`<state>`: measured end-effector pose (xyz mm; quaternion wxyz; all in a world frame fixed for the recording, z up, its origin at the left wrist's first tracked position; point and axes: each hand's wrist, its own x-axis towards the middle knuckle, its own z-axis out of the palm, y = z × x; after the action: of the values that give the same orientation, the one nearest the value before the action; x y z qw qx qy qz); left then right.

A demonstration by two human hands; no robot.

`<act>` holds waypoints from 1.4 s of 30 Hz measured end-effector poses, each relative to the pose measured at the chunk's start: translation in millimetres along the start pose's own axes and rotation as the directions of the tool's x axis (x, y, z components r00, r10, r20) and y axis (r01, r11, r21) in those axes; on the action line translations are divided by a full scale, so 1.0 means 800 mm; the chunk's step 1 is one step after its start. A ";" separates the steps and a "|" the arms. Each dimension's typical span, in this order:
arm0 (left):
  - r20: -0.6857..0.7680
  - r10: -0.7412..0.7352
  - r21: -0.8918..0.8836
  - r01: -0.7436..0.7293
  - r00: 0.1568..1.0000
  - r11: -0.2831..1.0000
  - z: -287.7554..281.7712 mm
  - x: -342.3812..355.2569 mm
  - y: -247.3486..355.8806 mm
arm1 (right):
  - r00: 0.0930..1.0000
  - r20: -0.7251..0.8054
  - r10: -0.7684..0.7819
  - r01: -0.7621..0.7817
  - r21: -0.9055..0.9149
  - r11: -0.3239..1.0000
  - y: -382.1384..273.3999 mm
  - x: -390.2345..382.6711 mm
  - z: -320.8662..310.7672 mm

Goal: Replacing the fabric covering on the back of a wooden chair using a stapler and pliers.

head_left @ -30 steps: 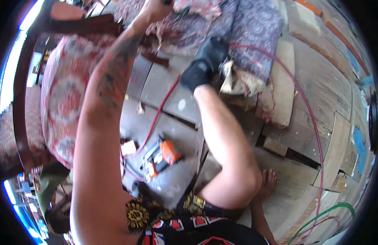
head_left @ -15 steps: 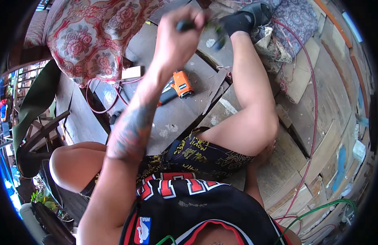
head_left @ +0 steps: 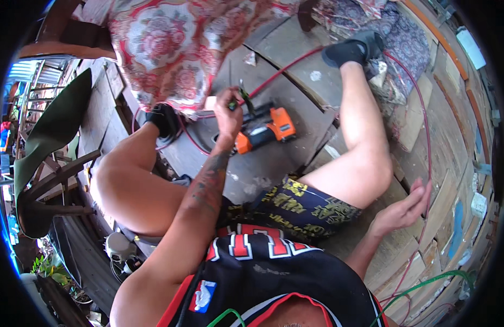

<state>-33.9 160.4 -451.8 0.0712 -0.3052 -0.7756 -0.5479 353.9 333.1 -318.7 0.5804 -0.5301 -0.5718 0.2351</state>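
My left hand (head_left: pixel 228 109), at the end of the tattooed arm, is closed around a pair of pliers (head_left: pixel 245 97) with green and dark parts; blur hides their finer shape. Just beyond its wrist, an orange and black staple gun (head_left: pixel 282 124) lies on the wooden boards between my legs. My right hand (head_left: pixel 402 211) is off to the right beside my knee. Its fingers are stretched out and hold nothing, close to a dark red air hose (head_left: pixel 428 158).
Red floral upholstery fabric (head_left: pixel 159 49) hangs at the upper left. A dark green chair-like piece (head_left: pixel 50 147) stands at the far left. Grey patterned cloth (head_left: pixel 407 43) lies behind my right foot. Wood strips (head_left: pixel 453 103) line the right side, with a green rope (head_left: pixel 431 280) below.
My left hand has come down and nearer with the pliers, now beside the staple gun. My right hand has moved out from beside my thigh toward the right. My view has shifted.
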 end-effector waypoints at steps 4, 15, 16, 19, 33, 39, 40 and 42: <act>0.199 0.029 0.165 -0.062 0.980 0.984 -0.002 -0.016 -0.025 | 0.726 0.671 -0.150 -0.262 0.472 0.842 -0.112 -0.080 0.167; 0.060 0.071 0.290 -0.085 0.996 0.953 -0.042 -0.047 0.013 | 0.163 0.962 0.220 -0.244 -0.177 0.953 -0.055 -0.272 0.381; 0.051 0.102 0.239 -0.111 0.994 0.965 -0.041 -0.046 0.025 | 0.072 0.972 0.222 -0.461 -0.165 0.872 -0.051 -0.269 0.374; 0.112 0.178 0.198 -0.198 0.978 0.960 -0.031 -0.032 0.058 | -0.132 0.935 0.329 -0.850 -0.277 0.448 -0.043 -0.257 0.363; -0.240 -0.735 -0.602 0.497 0.634 0.625 -0.034 0.076 0.133 | 0.324 0.839 0.437 -0.937 0.222 0.270 -0.113 -0.213 0.346; -0.159 0.684 0.862 -0.239 0.712 0.448 -0.042 0.135 0.142 | 0.509 0.850 0.138 -0.792 0.398 0.464 -0.136 -0.222 0.322; -0.026 0.695 0.892 -0.296 0.718 0.340 -0.046 0.146 0.139 | 0.454 0.876 0.162 -0.831 0.350 0.433 -0.135 -0.223 0.320; 0.149 0.693 0.949 -0.299 0.706 0.101 -0.060 0.171 0.128 | 0.411 0.895 0.174 -0.856 0.314 0.411 -0.132 -0.224 0.317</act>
<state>-98.0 193.8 -289.5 0.5477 -0.3521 -0.7586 0.0233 45.0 229.3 -354.5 0.3247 -0.2522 -0.3739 0.8314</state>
